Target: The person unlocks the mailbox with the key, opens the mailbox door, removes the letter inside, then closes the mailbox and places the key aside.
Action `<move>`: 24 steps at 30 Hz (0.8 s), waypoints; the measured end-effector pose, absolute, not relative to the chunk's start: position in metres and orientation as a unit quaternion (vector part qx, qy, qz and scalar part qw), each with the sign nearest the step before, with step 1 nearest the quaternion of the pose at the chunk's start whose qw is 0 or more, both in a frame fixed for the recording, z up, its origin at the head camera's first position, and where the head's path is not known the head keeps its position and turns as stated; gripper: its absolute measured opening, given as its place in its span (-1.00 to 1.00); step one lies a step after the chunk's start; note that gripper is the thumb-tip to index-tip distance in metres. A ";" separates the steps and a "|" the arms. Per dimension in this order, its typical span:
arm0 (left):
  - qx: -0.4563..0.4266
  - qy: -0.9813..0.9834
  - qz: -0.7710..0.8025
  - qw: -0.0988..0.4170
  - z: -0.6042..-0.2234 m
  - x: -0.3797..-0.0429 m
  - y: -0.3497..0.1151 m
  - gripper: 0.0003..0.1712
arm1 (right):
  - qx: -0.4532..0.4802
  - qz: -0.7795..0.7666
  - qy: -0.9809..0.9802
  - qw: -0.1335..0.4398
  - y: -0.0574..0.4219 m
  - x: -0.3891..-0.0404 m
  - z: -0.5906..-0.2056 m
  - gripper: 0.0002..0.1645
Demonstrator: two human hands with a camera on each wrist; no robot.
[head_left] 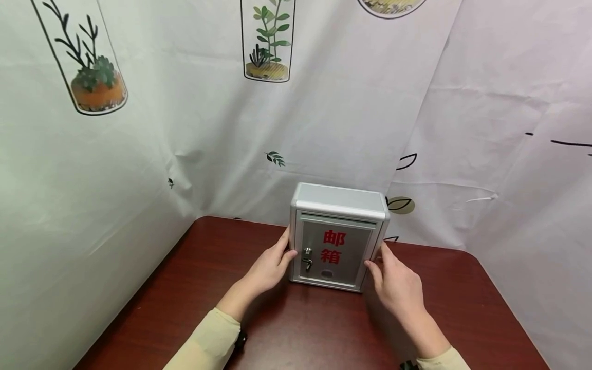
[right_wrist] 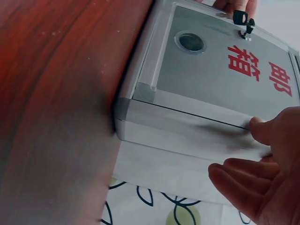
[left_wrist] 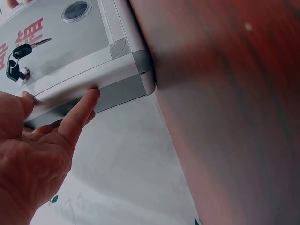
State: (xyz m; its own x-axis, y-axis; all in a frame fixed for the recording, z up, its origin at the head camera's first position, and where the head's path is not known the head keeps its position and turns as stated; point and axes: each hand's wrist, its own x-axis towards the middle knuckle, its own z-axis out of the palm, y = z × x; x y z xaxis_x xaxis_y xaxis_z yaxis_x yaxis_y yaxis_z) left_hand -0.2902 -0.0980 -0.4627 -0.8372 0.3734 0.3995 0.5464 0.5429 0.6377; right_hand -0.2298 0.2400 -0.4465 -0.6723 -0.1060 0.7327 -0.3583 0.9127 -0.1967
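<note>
Directly between left hand (head_left: 267, 267) and right hand (head_left: 400, 282), silver box (head_left: 339, 239), upright

Smooth, satin-sheened metal-looking box (head_left: 348, 249); glossy wood-grained table (head_left: 324, 329); wrinkled cloth-like backdrop (head_left: 324, 128)

Silver-grey box (head_left: 353, 247) with red characters (head_left: 334, 238)

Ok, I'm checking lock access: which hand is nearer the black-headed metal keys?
The left hand: it touches the silver-grey rectangular metal box beside the round silver lock and keys; the right hand is at the opposite side.
</note>
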 end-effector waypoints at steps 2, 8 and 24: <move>-0.264 -0.871 -0.400 0.110 -0.462 -0.290 -0.098 -0.09 | 0.132 0.157 -0.891 0.405 0.239 -0.229 -0.445 -0.39; -0.263 -0.870 -0.401 0.110 -0.462 -0.290 -0.098 -0.10 | 0.134 0.137 -0.865 0.463 0.237 -0.225 -0.443 -0.60; -0.260 -0.871 -0.405 0.101 -0.462 -0.290 -0.098 -0.12 | 0.167 0.144 -0.886 0.408 0.219 -0.221 -0.446 -0.63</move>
State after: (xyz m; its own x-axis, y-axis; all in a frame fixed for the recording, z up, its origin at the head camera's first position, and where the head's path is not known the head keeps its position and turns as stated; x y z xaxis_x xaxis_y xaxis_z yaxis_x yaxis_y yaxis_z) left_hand -0.2902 -0.0981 -0.4615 -0.8441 0.3715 0.3866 0.5350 0.5361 0.6530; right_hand -0.2206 0.2186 -0.4464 -0.6118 -0.1787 0.7706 -0.4130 0.9030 -0.1185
